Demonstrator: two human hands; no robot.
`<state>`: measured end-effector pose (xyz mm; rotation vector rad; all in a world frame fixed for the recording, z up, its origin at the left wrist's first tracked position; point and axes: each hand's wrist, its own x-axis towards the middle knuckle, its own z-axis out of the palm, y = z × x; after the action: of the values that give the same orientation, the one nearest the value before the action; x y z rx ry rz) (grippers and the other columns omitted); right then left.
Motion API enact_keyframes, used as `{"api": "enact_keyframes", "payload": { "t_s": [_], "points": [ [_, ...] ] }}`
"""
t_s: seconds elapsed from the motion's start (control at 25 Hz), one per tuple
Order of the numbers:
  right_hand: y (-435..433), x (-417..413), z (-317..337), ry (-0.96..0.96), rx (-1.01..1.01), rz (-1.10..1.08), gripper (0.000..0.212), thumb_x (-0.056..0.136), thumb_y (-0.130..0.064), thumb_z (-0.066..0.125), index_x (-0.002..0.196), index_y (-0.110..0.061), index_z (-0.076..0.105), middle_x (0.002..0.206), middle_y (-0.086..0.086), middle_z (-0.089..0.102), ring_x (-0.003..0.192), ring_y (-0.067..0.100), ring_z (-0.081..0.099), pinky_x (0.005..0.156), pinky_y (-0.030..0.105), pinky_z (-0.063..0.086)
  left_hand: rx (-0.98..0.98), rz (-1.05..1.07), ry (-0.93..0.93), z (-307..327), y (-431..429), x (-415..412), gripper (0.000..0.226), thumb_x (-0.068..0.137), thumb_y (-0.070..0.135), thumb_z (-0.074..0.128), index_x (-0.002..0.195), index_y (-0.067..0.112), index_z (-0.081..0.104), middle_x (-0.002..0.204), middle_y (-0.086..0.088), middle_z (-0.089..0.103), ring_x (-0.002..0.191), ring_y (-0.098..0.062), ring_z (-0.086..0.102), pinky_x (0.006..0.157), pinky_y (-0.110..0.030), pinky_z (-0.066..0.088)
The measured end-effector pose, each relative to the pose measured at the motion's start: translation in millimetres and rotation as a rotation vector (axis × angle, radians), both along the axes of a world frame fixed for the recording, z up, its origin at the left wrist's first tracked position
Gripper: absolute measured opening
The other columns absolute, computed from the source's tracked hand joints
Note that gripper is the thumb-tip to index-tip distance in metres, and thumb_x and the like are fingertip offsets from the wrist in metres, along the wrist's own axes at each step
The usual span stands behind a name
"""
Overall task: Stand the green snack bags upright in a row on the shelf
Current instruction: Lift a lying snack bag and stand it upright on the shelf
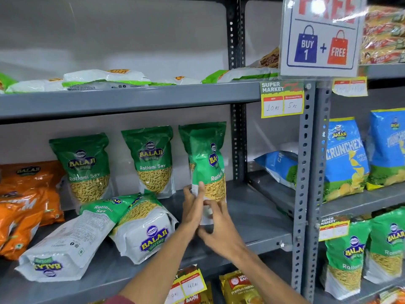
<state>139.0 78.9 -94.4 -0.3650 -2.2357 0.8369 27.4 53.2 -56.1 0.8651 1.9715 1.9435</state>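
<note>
Two green Ratlami Sev bags stand upright at the back of the grey shelf [258,218]: one on the left [84,165], one in the middle [152,159]. A third green bag [206,159] is upright to their right, turned sideways. My left hand [192,207] and my right hand [219,229] both grip its lower end. Two more green bags lie flat in front: one with its back up [65,244], one with its front up [144,227].
Orange snack bags [24,200] crowd the shelf's left end. Flat white-green bags lie on the shelf above [105,81]. A perforated steel post [303,172] bounds the right side, with blue Crunchex bags [344,159] beyond it. A hanging offer sign [320,36] is at upper right.
</note>
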Motion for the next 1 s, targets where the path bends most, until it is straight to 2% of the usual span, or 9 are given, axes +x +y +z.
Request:
{"api": "enact_keyframes", "payload": {
  "t_s": [0.08, 0.16, 0.24, 0.28, 0.36, 0.44, 0.64, 0.84, 1.0],
  "points": [
    [4, -3, 2, 0.035, 0.003, 0.032, 0.052, 0.081, -0.032, 0.067, 0.130, -0.031, 0.052, 0.127, -0.010, 0.051, 0.109, 0.003, 0.057, 0.090, 0.019, 0.050, 0.025, 0.054, -0.051, -4, 3, -14, 0.039, 0.100, 0.050, 0.040, 0.099, 0.017, 0.061, 0.112, -0.018, 0.065, 0.107, -0.034, 0.061, 0.089, -0.036, 0.045],
    [20, -4, 7, 0.205, 0.007, -0.116, 0.039, 0.085, -0.033, 0.068, 0.122, -0.033, 0.056, 0.121, -0.012, 0.049, 0.109, -0.004, 0.053, 0.086, 0.009, 0.044, 0.064, 0.090, -0.114, -7, 9, -22, 0.043, 0.101, 0.047, 0.040, 0.077, 0.019, 0.062, 0.102, -0.017, 0.067, 0.101, -0.033, 0.062, 0.086, -0.038, 0.049],
    [45, 0, 11, 0.372, -0.042, -0.284, 0.038, 0.094, -0.036, 0.064, 0.130, -0.033, 0.050, 0.127, -0.009, 0.044, 0.117, -0.004, 0.047, 0.096, 0.010, 0.039, 0.050, 0.112, -0.150, -7, 16, -22, 0.046, 0.100, 0.052, 0.038, 0.085, 0.018, 0.066, 0.094, -0.003, 0.068, 0.095, -0.025, 0.061, 0.083, -0.036, 0.048],
    [59, 2, 11, 0.376, -0.111, -0.321, 0.045, 0.097, -0.041, 0.059, 0.138, -0.031, 0.044, 0.136, -0.005, 0.043, 0.126, 0.002, 0.044, 0.105, 0.020, 0.038, 0.040, 0.133, -0.159, -8, 20, -22, 0.047, 0.100, 0.052, 0.038, 0.097, 0.015, 0.067, 0.098, -0.003, 0.067, 0.099, -0.024, 0.060, 0.089, -0.037, 0.048],
    [79, 5, 8, 0.228, -0.385, -0.281, 0.068, 0.094, -0.058, 0.047, 0.154, -0.031, 0.027, 0.158, 0.000, 0.034, 0.146, 0.016, 0.033, 0.118, 0.046, 0.032, 0.042, 0.207, -0.127, -13, 27, -24, 0.041, 0.102, 0.040, 0.042, 0.119, 0.008, 0.062, 0.109, -0.011, 0.067, 0.107, -0.029, 0.062, 0.095, -0.038, 0.047],
    [89, 0, 3, 0.039, -0.525, -0.237, 0.081, 0.087, -0.075, 0.032, 0.156, -0.034, 0.021, 0.163, -0.002, 0.033, 0.151, 0.023, 0.031, 0.121, 0.055, 0.024, 0.049, 0.296, -0.007, -24, 30, -27, 0.033, 0.103, 0.025, 0.045, 0.126, 0.005, 0.057, 0.116, -0.018, 0.069, 0.111, -0.035, 0.063, 0.091, -0.036, 0.046],
    [95, -11, 0, -0.023, -0.488, -0.282, 0.068, 0.097, -0.068, 0.019, 0.150, -0.028, 0.035, 0.153, -0.002, 0.050, 0.148, 0.028, 0.035, 0.122, 0.059, 0.013, 0.038, 0.382, 0.186, -33, 30, -29, 0.024, 0.100, 0.014, 0.051, 0.102, 0.001, 0.070, 0.097, -0.019, 0.074, 0.092, -0.036, 0.067, 0.070, -0.024, 0.035],
    [86, -6, 11, -0.046, -0.479, -0.283, 0.044, 0.105, -0.051, 0.019, 0.134, -0.029, 0.044, 0.145, 0.000, 0.056, 0.141, 0.031, 0.044, 0.121, 0.058, 0.013, -0.085, 0.313, 0.229, -29, 21, -17, 0.030, 0.102, 0.015, 0.045, 0.116, 0.000, 0.065, 0.113, -0.022, 0.071, 0.105, -0.040, 0.064, 0.085, -0.036, 0.046],
    [85, 12, 19, -0.113, -0.507, -0.220, 0.051, 0.106, -0.049, 0.018, 0.149, -0.025, 0.033, 0.155, 0.003, 0.045, 0.146, 0.031, 0.038, 0.119, 0.049, 0.026, -0.119, 0.238, 0.235, -26, 4, 1, 0.029, 0.104, 0.018, 0.041, 0.117, 0.001, 0.061, 0.114, -0.021, 0.069, 0.107, -0.039, 0.063, 0.085, -0.034, 0.045]
  ]
}}
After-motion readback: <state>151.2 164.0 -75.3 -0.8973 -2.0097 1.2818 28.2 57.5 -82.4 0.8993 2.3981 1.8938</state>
